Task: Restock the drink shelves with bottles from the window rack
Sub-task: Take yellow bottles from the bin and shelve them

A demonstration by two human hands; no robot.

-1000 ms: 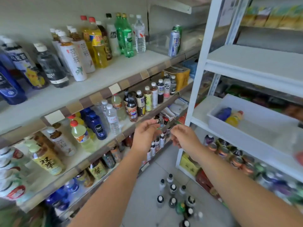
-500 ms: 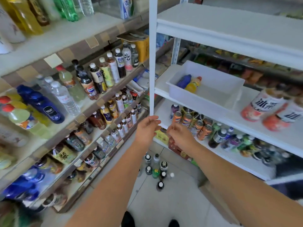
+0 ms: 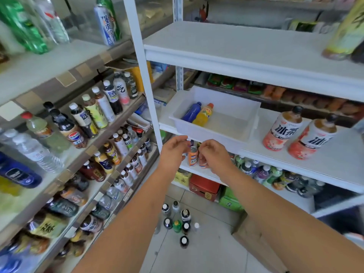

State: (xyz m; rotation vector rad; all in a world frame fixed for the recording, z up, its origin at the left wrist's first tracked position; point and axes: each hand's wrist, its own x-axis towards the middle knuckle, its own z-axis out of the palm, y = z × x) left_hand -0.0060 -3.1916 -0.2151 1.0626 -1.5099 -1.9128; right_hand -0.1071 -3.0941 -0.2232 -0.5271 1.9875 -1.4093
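A white rack stands on the right, and on its middle shelf sits a white bin. A blue bottle and an orange bottle lie in the bin. Just below the bin's front edge are my left hand and my right hand, close together with curled fingers. An orange can stands between them on the shelf beneath. My left hand holds nothing that I can see. The right fingers curl near a can, and whether they touch it is hidden. Full drink shelves run along the left.
Two big iced tea bottles stand right of the bin. Several small bottles stand on the floor between the units. Red and green cartons sit under the rack. A cardboard box is at the lower right.
My view has swung right and down, from the left drink shelves to the white rack. Both hands have moved together toward the cans under the bin.
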